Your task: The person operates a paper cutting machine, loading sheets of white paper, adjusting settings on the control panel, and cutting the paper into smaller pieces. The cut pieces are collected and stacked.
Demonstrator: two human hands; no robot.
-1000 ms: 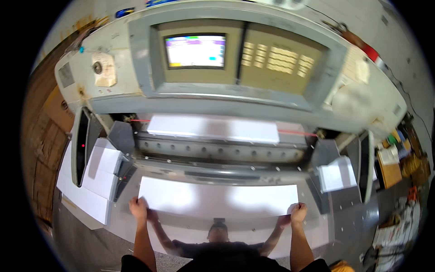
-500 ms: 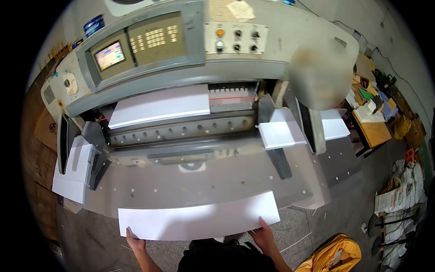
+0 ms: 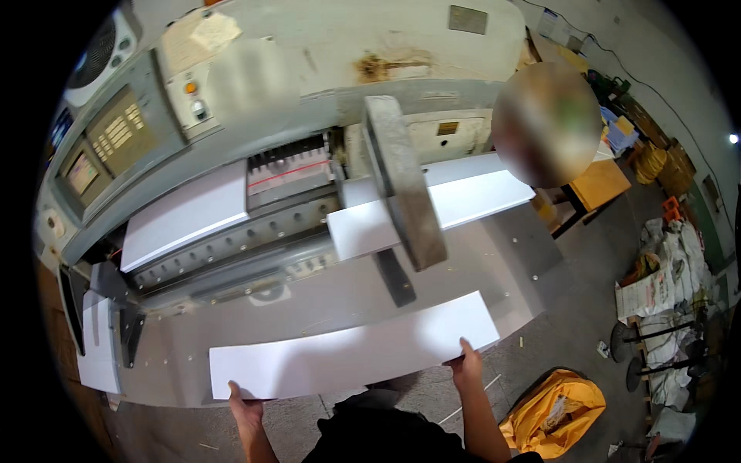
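A long, narrow stack of white paper [image 3: 347, 347] spans between my hands over the front edge of the grey metal table [image 3: 309, 297]. My left hand [image 3: 245, 413] is closed on the stack's near left corner, thumb on top. On its near right end my right hand [image 3: 465, 366] grips it the same way. My fingers under the paper are hidden. Beyond the table, another white paper stack [image 3: 189, 212] lies in the opening of a paper cutting machine [image 3: 324, 112], beside a red line of light [image 3: 289, 176].
More white paper [image 3: 482, 197] lies at the right, behind an upright grey machine arm [image 3: 405, 193]. A smaller paper stack [image 3: 99, 347] sits at the table's left end. An orange-yellow bag [image 3: 556, 413] stands on the floor at the right, near white sacks [image 3: 660, 270].
My view has turned to the right, so the machine appears further left. Both hands still hold the paper stack, which now overlaps the table more and sits slightly higher in the view.
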